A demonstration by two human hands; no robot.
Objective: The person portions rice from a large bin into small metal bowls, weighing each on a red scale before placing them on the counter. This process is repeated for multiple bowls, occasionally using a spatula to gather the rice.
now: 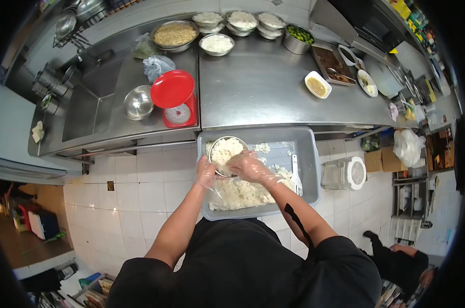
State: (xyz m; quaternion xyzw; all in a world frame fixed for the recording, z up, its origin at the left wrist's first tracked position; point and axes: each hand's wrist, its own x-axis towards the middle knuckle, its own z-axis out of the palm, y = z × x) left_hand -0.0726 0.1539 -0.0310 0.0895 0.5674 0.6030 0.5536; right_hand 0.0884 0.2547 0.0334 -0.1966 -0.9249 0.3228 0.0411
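A round metal bowl (212, 149) filled with white rice (227, 150) is held over the left part of a grey plastic tub (311, 154). My left hand (206, 171), in a clear plastic glove, grips the bowl's left rim. On the bowl's right side lies my right hand (249, 168), also gloved, its fingers bent at the rice and rim; whether rice is between them is hidden. More rice (243, 195) is heaped along the tub's near side, with scattered bits farther back. A white spatula (295, 174) lies at the tub's right side.
Behind the tub, a steel counter (253, 92) holds rice bowls (217, 44), a red scale (173, 90), a noodle bowl (175, 35), a pot of green pieces (298, 38) and a sauce dish (317, 85). A lidded bin (344, 173) stands right. Another person (399, 262) is at lower right.
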